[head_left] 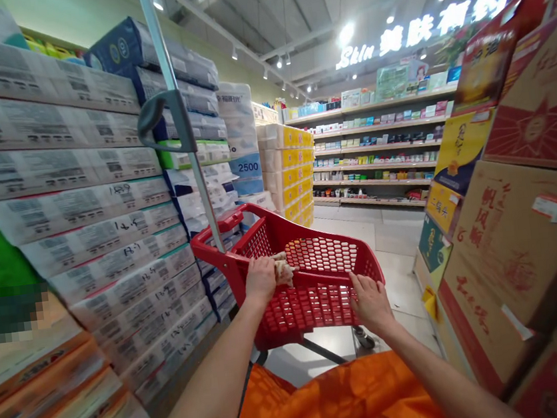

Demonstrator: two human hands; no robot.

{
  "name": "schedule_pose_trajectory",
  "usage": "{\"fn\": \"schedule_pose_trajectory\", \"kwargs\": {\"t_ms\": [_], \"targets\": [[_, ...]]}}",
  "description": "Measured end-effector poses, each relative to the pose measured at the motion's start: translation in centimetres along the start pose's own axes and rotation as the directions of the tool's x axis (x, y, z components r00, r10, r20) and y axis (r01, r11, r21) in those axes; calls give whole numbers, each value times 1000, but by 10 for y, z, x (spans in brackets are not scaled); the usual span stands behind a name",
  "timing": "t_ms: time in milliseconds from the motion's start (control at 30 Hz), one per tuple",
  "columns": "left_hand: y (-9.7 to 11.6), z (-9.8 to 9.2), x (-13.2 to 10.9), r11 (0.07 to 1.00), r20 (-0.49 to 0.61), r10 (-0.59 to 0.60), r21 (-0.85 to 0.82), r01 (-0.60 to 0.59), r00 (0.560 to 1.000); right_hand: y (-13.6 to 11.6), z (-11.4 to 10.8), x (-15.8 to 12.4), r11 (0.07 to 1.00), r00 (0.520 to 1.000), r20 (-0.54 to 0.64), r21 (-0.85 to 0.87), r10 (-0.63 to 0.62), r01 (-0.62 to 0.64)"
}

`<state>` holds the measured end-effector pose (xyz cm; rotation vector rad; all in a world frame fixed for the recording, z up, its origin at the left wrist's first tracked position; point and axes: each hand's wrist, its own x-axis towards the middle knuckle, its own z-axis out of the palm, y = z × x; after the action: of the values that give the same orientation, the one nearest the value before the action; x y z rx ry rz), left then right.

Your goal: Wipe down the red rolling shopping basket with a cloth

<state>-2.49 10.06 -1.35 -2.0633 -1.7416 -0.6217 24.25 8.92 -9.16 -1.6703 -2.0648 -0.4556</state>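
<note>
A red plastic shopping cart (316,278) with perforated walls stands sideways in front of me. My left hand (260,279) is closed over its near rim, towards the handle end. A crumpled beige cloth (283,270) sticks out from under those fingers and lies against the rim. At the other end of the same rim, my right hand (371,300) is curled over the edge, its fingertips on the red plastic. A metal pole (206,200) with a grey loop grip (183,122) rises beside the cart's handle (209,244).
Tall stacks of wrapped paper packs (107,208) line the left side. Cardboard boxes (528,241) are piled close on the right. A pale tiled floor (387,237) runs between them towards stocked shelves (372,144) at the back. One cart wheel (363,338) shows below.
</note>
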Motion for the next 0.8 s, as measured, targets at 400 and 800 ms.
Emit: {"fn": "schedule_pose_trajectory", "kwargs": {"t_ms": [400, 800], "targets": [[-27, -35, 7, 998, 17, -7, 62, 6, 1000, -4, 4, -5, 997, 996, -46, 26, 78, -77], [-53, -23, 1, 997, -115, -51, 60, 58, 992, 3, 8, -10, 997, 994, -100, 76, 32, -24]]}}
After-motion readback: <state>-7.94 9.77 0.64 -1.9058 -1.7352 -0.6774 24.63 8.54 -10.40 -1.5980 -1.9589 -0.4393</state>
